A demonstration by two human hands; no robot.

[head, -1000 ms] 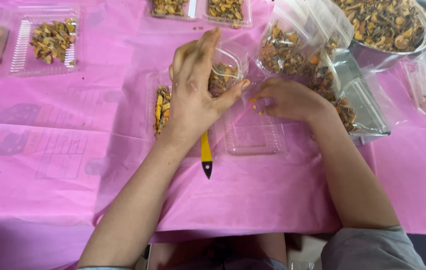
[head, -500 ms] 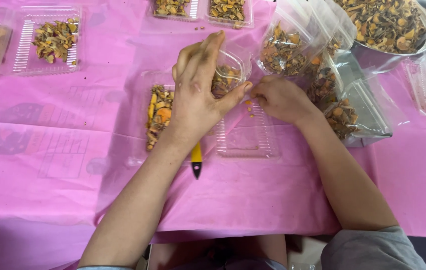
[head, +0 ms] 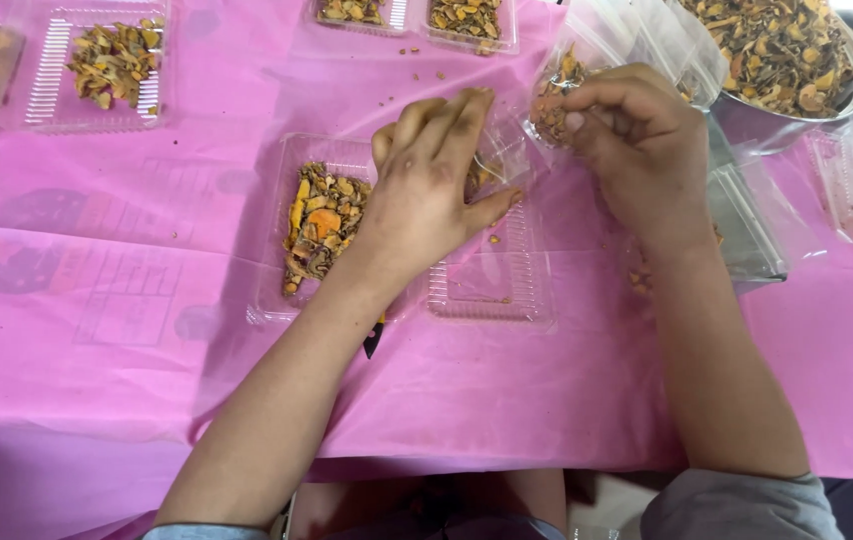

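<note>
Head view:
Tray (head: 492, 290): clear, open, on pink cloth (head: 97, 300); dried orange-brown pieces (head: 322, 220) fill its left half.
Left hand (head: 427, 195): fingers spread, flat on tray, grasping nothing.
Right hand (head: 637, 135): at two o'clock from tray, pinching clear bag (head: 572, 75) of pieces.

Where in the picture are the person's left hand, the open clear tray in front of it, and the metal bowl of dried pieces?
left hand (head: 429, 190): head view, back of the hand.
open clear tray (head: 492, 300): head view, bare ridged floor of the right half.
metal bowl (head: 747, 118): head view, outer steel wall.
</note>
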